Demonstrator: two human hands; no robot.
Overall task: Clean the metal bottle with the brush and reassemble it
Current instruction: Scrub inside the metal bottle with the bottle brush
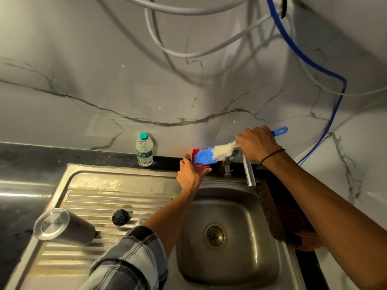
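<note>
The metal bottle (62, 225) lies on its side on the sink's drainboard (109, 185) at 8 o'clock, its black cap (120, 217) beside it. Farther off, the left hand (191, 174) has its fingers clamped on a red cup (198, 158); the right hand (256, 146) grips the brush (213, 153), whose bristles dip into the cup at 12 o'clock.

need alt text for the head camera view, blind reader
A person's right hand holds a blue-handled bottle brush, its bristles dipped in a small red container that the left hand grips behind a steel sink. A metal bottle lies on its side on the draining board beside its black cap.
</note>
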